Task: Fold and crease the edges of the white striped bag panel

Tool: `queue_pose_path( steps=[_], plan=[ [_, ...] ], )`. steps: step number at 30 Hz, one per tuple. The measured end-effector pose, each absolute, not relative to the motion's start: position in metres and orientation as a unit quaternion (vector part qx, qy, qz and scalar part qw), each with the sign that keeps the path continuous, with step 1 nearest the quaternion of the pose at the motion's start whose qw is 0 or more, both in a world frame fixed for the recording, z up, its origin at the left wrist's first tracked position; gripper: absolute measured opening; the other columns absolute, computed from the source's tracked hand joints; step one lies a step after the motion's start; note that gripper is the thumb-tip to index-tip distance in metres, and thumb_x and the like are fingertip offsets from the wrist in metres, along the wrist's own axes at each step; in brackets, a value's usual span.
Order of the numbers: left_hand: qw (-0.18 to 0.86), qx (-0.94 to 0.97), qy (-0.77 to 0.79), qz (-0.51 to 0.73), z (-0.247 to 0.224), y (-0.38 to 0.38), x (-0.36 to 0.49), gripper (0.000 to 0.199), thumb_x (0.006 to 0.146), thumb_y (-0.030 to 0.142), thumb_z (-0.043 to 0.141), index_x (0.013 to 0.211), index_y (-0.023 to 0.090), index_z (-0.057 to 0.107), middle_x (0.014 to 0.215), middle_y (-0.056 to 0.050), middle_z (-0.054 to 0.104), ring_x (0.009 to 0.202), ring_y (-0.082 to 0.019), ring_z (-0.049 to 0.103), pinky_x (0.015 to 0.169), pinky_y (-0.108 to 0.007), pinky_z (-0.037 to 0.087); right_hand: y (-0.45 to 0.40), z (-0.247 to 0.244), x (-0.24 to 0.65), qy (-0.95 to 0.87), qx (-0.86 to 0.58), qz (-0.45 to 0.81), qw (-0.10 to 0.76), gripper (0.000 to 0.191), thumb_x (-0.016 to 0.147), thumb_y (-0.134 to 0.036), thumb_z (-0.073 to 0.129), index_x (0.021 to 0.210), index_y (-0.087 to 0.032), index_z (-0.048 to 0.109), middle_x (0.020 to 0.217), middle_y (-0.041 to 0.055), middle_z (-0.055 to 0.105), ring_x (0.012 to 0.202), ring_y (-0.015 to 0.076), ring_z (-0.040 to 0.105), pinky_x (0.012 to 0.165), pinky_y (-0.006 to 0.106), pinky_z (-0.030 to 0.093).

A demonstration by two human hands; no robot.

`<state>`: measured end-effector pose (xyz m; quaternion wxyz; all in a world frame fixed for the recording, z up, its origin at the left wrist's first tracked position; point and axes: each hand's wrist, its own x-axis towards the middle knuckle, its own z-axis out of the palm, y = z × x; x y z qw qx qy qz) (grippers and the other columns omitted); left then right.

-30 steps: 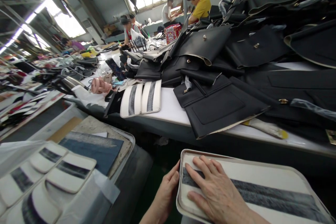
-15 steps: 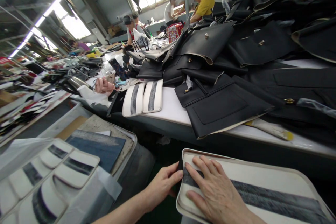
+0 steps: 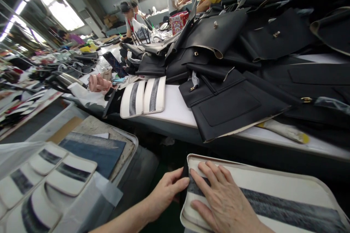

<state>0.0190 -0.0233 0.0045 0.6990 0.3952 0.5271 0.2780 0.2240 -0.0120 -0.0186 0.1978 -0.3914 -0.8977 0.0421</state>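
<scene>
A long cream panel with rounded corners, a raised rim and a dark grey band along its middle lies at the lower right. My right hand rests flat on its left end, fingers spread across the band. At that same end my left hand pinches a black strip between thumb and fingers, right beside the rim. Most of the strip is hidden behind the panel and my fingers. Smaller cream panels with the same dark band lie in an overlapping group at the lower left.
Black leather bag pieces are heaped on the long white table. Two more banded panels sit at its edge near a pink fan. A blue board lies at left. Several people work in the background.
The whole view has shifted slightly, with the background sliding left. Both hands keep their places on the panel, the left still pinching the black strip.
</scene>
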Motion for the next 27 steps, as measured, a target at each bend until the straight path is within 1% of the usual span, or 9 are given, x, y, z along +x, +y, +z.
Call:
queue_pose_path(
  steps=[2, 4, 7, 13, 17, 19, 21, 23, 27],
  plan=[
    [0.692, 0.406, 0.524, 0.286, 0.001, -0.020, 0.020, 0.042, 0.092, 0.036, 0.059, 0.132, 0.023, 0.059, 0.094, -0.002, 0.070, 0.079, -0.016, 0.061, 0.062, -0.018, 0.043, -0.011, -0.019, 0.223, -0.897, -0.395, 0.060, 0.190, 0.058, 0.085, -0.051, 0.061, 0.135, -0.025, 0.049, 0.135, 0.0061, 0.053, 0.123, 0.0280, 0.043, 0.104, 0.044, 0.020],
    [0.682, 0.415, 0.514, 0.314, -0.004, -0.020, 0.022, 0.043, 0.092, 0.034, 0.058, 0.133, 0.022, 0.058, 0.106, -0.004, 0.070, 0.093, -0.021, 0.062, 0.079, -0.024, 0.048, -0.011, -0.018, 0.221, -0.890, -0.406, 0.085, 0.190, 0.057, 0.087, -0.055, 0.059, 0.135, -0.026, 0.049, 0.136, 0.0046, 0.053, 0.123, 0.0271, 0.042, 0.105, 0.043, 0.020],
    [0.666, 0.416, 0.501, 0.363, -0.013, -0.024, 0.028, 0.045, 0.093, 0.033, 0.058, 0.136, 0.021, 0.055, 0.128, -0.005, 0.063, 0.116, -0.027, 0.056, 0.103, -0.035, 0.041, -0.011, -0.013, 0.222, -0.879, -0.415, 0.142, 0.185, 0.055, 0.088, -0.056, 0.057, 0.134, -0.028, 0.049, 0.137, 0.0025, 0.051, 0.126, 0.0265, 0.041, 0.106, 0.042, 0.023],
    [0.630, 0.416, 0.528, 0.390, -0.025, -0.033, 0.032, 0.056, 0.092, 0.040, 0.058, 0.144, 0.026, 0.043, 0.150, -0.002, 0.044, 0.140, -0.026, 0.035, 0.118, -0.039, 0.025, -0.009, -0.001, 0.236, -0.801, -0.412, 0.352, 0.254, 0.065, 0.087, -0.043, 0.063, 0.144, -0.027, 0.035, 0.144, 0.0048, 0.045, 0.132, 0.0251, 0.037, 0.112, 0.044, 0.026],
    [0.585, 0.484, 0.542, 0.359, -0.042, -0.032, 0.027, 0.076, 0.088, 0.050, 0.059, 0.152, 0.025, 0.027, 0.156, -0.004, 0.031, 0.144, -0.027, 0.025, 0.119, -0.044, 0.021, -0.008, 0.003, 0.242, -0.657, -0.437, 0.482, 0.381, 0.049, 0.091, -0.045, 0.054, 0.135, -0.025, 0.048, 0.144, 0.0077, 0.045, 0.132, 0.0250, 0.039, 0.106, 0.041, 0.036],
    [0.525, 0.563, 0.542, 0.337, -0.049, -0.027, 0.025, 0.076, 0.090, 0.051, 0.054, 0.153, 0.028, 0.019, 0.159, -0.004, 0.025, 0.146, -0.028, 0.021, 0.118, -0.048, 0.020, -0.008, 0.012, 0.247, -0.577, -0.449, 0.516, 0.447, 0.046, 0.089, -0.047, 0.054, 0.129, -0.023, 0.054, 0.137, 0.0086, 0.051, 0.125, 0.0253, 0.047, 0.100, 0.039, 0.041],
    [0.404, 0.667, 0.545, 0.308, -0.048, -0.020, 0.022, 0.069, 0.093, 0.044, 0.051, 0.153, 0.034, 0.018, 0.161, -0.001, 0.019, 0.147, -0.027, 0.017, 0.118, -0.050, 0.017, -0.011, 0.027, 0.261, -0.521, -0.460, 0.522, 0.495, 0.043, 0.088, -0.047, 0.057, 0.125, -0.024, 0.057, 0.129, 0.0072, 0.058, 0.115, 0.0236, 0.052, 0.098, 0.037, 0.042],
    [0.269, 0.772, 0.508, 0.272, -0.037, -0.010, 0.019, 0.069, 0.092, 0.036, 0.053, 0.152, 0.038, 0.019, 0.162, -0.001, 0.015, 0.146, -0.029, 0.019, 0.117, -0.053, 0.022, -0.016, 0.039, 0.288, -0.494, -0.479, 0.485, 0.540, 0.039, 0.088, -0.045, 0.060, 0.121, -0.025, 0.059, 0.123, 0.0058, 0.062, 0.109, 0.0216, 0.055, 0.098, 0.036, 0.041],
    [0.065, 0.908, 0.367, 0.191, 0.001, 0.008, 0.032, 0.060, 0.084, 0.018, 0.056, 0.139, 0.042, 0.045, 0.156, 0.000, 0.032, 0.141, -0.032, 0.033, 0.113, -0.054, 0.033, -0.026, 0.018, 0.375, -0.351, -0.595, 0.308, 0.654, 0.042, 0.083, -0.050, 0.065, 0.112, -0.020, 0.063, 0.114, 0.0080, 0.066, 0.104, 0.0214, 0.059, 0.096, 0.036, 0.044]
  ],
)
